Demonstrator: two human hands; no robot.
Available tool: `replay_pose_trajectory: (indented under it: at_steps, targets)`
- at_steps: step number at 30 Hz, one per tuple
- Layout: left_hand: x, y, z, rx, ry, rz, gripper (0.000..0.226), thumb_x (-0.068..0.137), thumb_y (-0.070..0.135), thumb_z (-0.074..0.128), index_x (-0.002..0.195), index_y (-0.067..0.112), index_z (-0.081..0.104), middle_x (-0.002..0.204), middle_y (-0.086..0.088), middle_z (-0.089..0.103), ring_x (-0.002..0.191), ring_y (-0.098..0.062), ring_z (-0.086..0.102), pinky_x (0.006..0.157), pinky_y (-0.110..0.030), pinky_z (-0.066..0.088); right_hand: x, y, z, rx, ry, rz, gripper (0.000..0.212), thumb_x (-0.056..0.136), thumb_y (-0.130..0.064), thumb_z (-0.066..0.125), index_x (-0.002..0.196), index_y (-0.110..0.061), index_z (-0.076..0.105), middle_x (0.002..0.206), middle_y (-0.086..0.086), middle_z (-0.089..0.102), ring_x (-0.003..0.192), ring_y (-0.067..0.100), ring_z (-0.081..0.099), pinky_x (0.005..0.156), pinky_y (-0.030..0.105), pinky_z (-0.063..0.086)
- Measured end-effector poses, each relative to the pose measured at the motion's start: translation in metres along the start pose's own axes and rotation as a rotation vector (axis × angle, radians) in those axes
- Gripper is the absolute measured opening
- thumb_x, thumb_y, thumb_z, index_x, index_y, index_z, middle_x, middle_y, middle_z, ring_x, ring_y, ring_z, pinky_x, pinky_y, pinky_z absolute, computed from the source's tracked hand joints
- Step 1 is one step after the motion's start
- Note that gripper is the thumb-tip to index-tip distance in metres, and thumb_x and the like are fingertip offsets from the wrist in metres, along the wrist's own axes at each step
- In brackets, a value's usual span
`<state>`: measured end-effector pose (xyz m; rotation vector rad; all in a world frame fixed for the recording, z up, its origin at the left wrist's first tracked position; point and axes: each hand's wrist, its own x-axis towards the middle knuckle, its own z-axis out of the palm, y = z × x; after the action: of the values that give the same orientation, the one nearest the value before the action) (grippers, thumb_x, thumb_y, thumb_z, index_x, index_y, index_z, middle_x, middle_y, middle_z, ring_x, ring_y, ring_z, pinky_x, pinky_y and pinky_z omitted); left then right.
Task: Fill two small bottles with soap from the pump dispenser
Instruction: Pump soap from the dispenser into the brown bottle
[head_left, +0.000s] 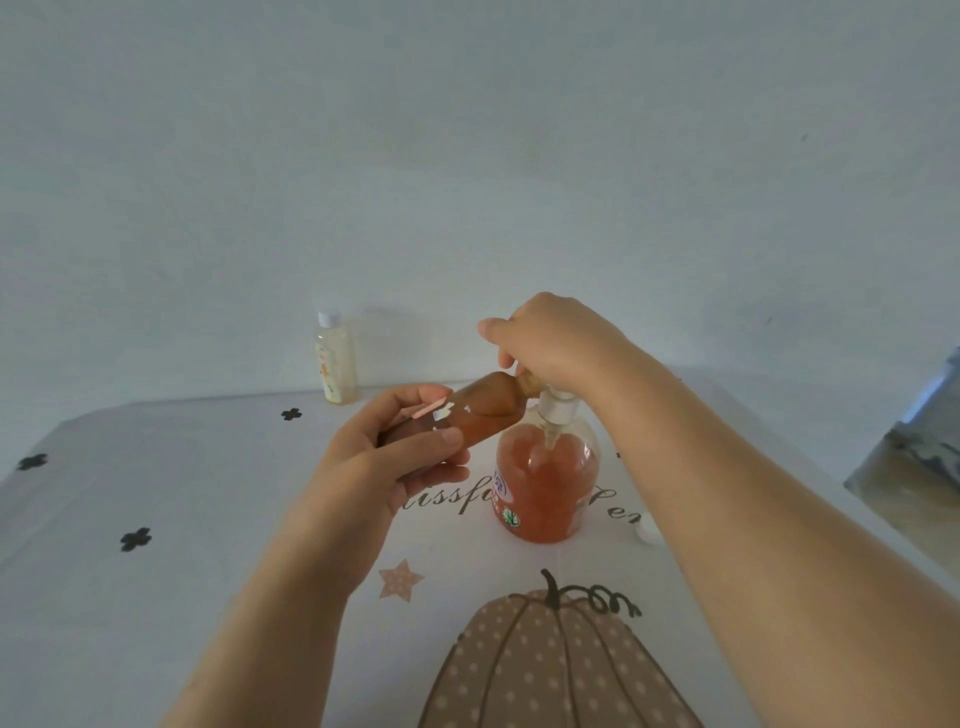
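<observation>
While the left hand (395, 452) grips its lower half, the bottle (480, 410) lies tilted, almost on its side, its mouth up at the spout just under the right hand (556, 343). That hand's fingers curl down over the top of the dispenser (545, 483), which stands below both hands on the table (208, 493). Beyond the left hand stands a capped second bottle (336, 364); a white cap (648, 532) lies beside the right forearm

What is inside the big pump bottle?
Orange soap fills most of the pump bottle, with a tube dipping in. The right hand covers most of the pump top; the left hand holds a small bottle there.
</observation>
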<state>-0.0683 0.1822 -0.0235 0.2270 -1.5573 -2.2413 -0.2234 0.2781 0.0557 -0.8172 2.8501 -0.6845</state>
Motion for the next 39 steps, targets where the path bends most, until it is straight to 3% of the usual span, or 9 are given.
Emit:
replay_pose_trajectory:
  at_steps: [6,13,19,25,31,39]
  targets:
    - [-0.003,0.002,0.003,-0.018,-0.018,0.04,0.037,0.067,0.005,0.071,0.104,0.008,0.065,0.089,-0.012,0.07,0.074,-0.027,0.067,0.069,-0.027,0.057,-0.001,-0.005,-0.01,-0.054,0.038,-0.023,0.04,0.097,-0.047,0.046,0.097,-0.015,0.07,0.089,0.002,0.075,0.086,0.023,0.07,0.077,0.033,0.051]
    - [-0.003,0.003,0.002,-0.015,-0.02,0.039,0.039,0.068,0.005,0.071,0.107,0.007,0.064,0.088,-0.012,0.07,0.075,-0.027,0.067,0.071,-0.029,0.057,-0.002,-0.008,-0.009,-0.021,0.016,0.001,0.04,0.097,-0.045,0.046,0.097,-0.013,0.071,0.085,0.004,0.075,0.083,0.025,0.071,0.087,0.038,0.056]
    - [-0.003,0.0,0.0,0.013,-0.028,0.048,0.044,0.068,0.006,0.072,0.111,0.005,0.063,0.09,-0.01,0.071,0.078,-0.026,0.067,0.071,-0.029,0.057,-0.003,-0.007,-0.008,-0.011,0.014,0.007,0.041,0.097,-0.045,0.045,0.096,-0.014,0.071,0.089,0.004,0.074,0.085,0.025,0.069,0.083,0.036,0.053]
    - [0.0,-0.002,-0.004,0.099,-0.012,0.061,0.041,0.066,0.009,0.077,0.106,0.011,0.067,0.089,-0.009,0.071,0.078,-0.027,0.068,0.08,-0.037,0.057,0.001,-0.003,-0.003,0.02,-0.011,0.033,0.032,0.092,-0.03,0.047,0.096,-0.013,0.073,0.088,0.005,0.077,0.089,0.027,0.072,0.079,0.033,0.052]
    - [0.005,-0.006,-0.009,0.118,-0.001,0.053,0.035,0.065,0.009,0.078,0.099,0.015,0.071,0.086,-0.008,0.071,0.076,-0.027,0.068,0.079,-0.037,0.058,0.004,0.0,0.006,0.009,-0.031,0.038,0.031,0.092,-0.031,0.046,0.093,-0.015,0.073,0.089,0.002,0.075,0.084,0.025,0.07,0.08,0.034,0.051]
    - [0.004,-0.008,-0.008,0.116,0.004,0.05,0.043,0.065,0.008,0.078,0.107,0.008,0.066,0.087,-0.013,0.067,0.076,-0.026,0.067,0.078,-0.035,0.058,0.002,0.001,0.005,0.038,-0.012,0.037,0.034,0.091,-0.036,0.048,0.094,-0.014,0.074,0.092,0.001,0.077,0.088,0.024,0.073,0.085,0.035,0.054]
